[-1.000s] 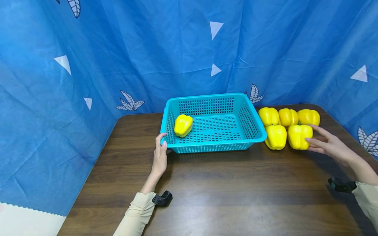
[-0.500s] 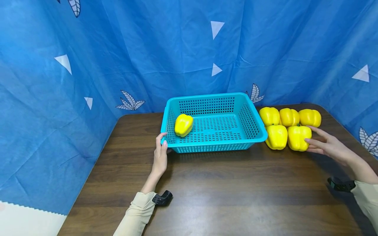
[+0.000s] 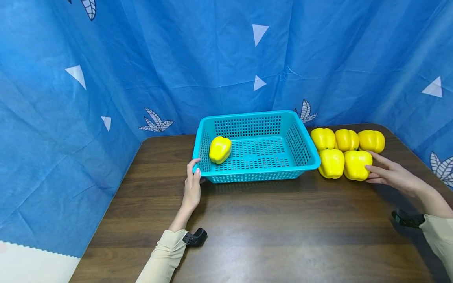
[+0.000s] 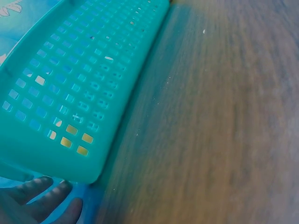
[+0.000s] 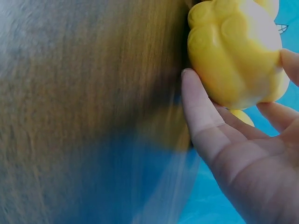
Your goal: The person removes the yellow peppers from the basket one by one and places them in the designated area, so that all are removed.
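Observation:
My left hand (image 3: 192,188) grips the near left corner of a turquoise plastic basket (image 3: 253,174); in the left wrist view its fingers (image 4: 51,200) show just beyond the basket's end. One yellow bell pepper (image 3: 220,149) lies inside, toward the left wall. To the right of the basket, my right hand (image 3: 398,177) touches the right side of another yellow bell pepper (image 3: 358,165) with extended, slightly bent fingers. The right wrist view shows this pepper (image 5: 233,56) against the fingertips, with the palm apart from it. A neighbouring bell pepper (image 3: 331,163) stands close on its left.
Behind those two, a row of yellow bell peppers (image 3: 347,140) lies near the table's back edge. The dark wooden table (image 3: 269,228) stretches in front of the basket. A blue patterned curtain (image 3: 219,59) hangs along the back and sides.
The bell pepper at my right hand has shifted slightly left and turned a little, closer to its neighbour. My right fingers followed it. Left hand and basket stay in place.

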`<state>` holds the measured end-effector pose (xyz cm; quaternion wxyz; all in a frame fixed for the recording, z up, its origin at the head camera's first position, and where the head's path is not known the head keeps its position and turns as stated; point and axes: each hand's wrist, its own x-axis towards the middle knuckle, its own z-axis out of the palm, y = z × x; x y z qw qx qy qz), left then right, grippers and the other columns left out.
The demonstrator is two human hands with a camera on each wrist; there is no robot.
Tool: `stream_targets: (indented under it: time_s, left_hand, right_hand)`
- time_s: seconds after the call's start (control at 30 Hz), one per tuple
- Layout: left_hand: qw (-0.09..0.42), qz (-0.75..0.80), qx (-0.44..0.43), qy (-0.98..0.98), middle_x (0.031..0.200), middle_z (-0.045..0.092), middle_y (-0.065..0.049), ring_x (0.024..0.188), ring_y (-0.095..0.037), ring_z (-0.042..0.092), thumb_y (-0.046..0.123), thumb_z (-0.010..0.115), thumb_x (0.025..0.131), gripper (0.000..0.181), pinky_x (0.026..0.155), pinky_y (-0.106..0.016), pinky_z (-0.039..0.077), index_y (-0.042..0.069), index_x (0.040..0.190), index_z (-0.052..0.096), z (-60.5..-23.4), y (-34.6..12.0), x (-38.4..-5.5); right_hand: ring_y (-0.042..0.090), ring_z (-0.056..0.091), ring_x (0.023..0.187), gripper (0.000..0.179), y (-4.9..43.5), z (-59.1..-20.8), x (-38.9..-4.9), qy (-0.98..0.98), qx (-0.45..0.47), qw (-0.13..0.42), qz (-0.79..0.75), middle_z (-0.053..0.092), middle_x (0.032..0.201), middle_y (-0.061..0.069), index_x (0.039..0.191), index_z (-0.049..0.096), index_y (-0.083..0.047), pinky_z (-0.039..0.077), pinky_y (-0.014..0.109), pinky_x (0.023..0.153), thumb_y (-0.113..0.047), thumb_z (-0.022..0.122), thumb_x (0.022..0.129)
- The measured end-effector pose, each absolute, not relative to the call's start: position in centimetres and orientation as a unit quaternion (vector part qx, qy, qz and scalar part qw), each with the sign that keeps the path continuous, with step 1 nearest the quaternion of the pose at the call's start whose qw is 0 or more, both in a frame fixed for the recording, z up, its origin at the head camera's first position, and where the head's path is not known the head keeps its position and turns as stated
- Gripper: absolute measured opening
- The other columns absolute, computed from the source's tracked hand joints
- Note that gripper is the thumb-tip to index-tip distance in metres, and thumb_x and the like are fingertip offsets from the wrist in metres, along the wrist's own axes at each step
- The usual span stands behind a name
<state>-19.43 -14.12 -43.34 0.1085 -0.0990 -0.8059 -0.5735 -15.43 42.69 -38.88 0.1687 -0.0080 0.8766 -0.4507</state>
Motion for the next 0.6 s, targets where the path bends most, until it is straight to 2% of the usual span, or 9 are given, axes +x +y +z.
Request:
stream_targets:
  time_s: [0.07, 0.1, 0.3, 0.43, 0.53, 0.6]
  left_hand:
    - [0.111, -0.575, -0.099, -0.805, 0.149, 0.031, -0.014, 0.125, -0.035, 0.042, 0.037, 0.025, 0.099, 0.043, 0.095, -0.057, 0.044, 0.02, 0.138, 0.029, -43.3, -14.1, -19.5]
    - [0.112, -0.575, -0.098, -0.804, 0.148, 0.031, -0.013, 0.125, -0.035, 0.042, 0.036, 0.025, 0.099, 0.043, 0.095, -0.057, 0.044, 0.02, 0.138, 0.03, -43.4, -14.1, -19.4]
    - [0.109, -0.575, -0.094, -0.805, 0.149, 0.032, -0.013, 0.124, -0.035, 0.043, 0.036, 0.026, 0.098, 0.043, 0.095, -0.057, 0.045, 0.02, 0.138, 0.03, -43.6, -14.0, -19.1]
    - [0.114, -0.575, -0.093, -0.805, 0.148, 0.033, -0.013, 0.123, -0.035, 0.044, 0.036, 0.026, 0.098, 0.043, 0.095, -0.057, 0.045, 0.019, 0.138, 0.031, -43.6, -14.0, -19.1]
    - [0.119, -0.575, -0.094, -0.804, 0.147, 0.034, -0.013, 0.123, -0.034, 0.044, 0.035, 0.026, 0.098, 0.043, 0.095, -0.057, 0.045, 0.019, 0.138, 0.031, -43.6, -14.0, -19.2]
    - [0.121, -0.574, -0.096, -0.804, 0.147, 0.034, -0.013, 0.122, -0.034, 0.044, 0.035, 0.026, 0.098, 0.043, 0.094, -0.057, 0.045, 0.019, 0.138, 0.031, -43.5, -14.0, -19.3]
  right_hand:
    - [-0.008, 0.058, 0.084, 0.073, 42.6, -38.9, -15.5, 0.88, -0.012, 0.163, -0.446, 0.02, 0.134, 0.039, 0.142, -0.021, 0.005, 0.055, 0.018, 0.074, -0.028, 0.031, 0.102]
    - [-0.008, 0.059, 0.084, 0.072, 42.5, -38.9, -15.5, 0.883, -0.011, 0.159, -0.442, 0.018, 0.134, 0.04, 0.143, -0.02, 0.004, 0.055, 0.018, 0.073, -0.028, 0.031, 0.102]
    - [-0.004, 0.061, 0.081, 0.068, 42.7, -39.4, -15.2, 0.897, -0.008, 0.119, -0.425, 0.02, 0.13, 0.033, 0.148, -0.013, -0.009, 0.055, 0.018, 0.071, -0.027, 0.033, 0.102]
    - [-0.002, 0.062, 0.082, 0.067, 42.9, -39.8, -15.2, 0.898, -0.014, 0.103, -0.427, 0.03, 0.123, 0.017, 0.15, -0.009, -0.018, 0.055, 0.018, 0.07, -0.025, 0.036, 0.101]
    - [-0.003, 0.061, 0.081, 0.066, 42.9, -39.9, -15.3, 0.898, -0.019, 0.098, -0.428, 0.031, 0.126, 0.021, 0.15, -0.009, -0.02, 0.055, 0.017, 0.07, -0.024, 0.035, 0.101]
    - [-0.005, 0.06, 0.08, 0.066, 42.7, -39.8, -15.4, 0.899, -0.019, 0.098, -0.426, 0.026, 0.131, 0.032, 0.15, -0.011, -0.02, 0.054, 0.017, 0.069, -0.025, 0.034, 0.102]
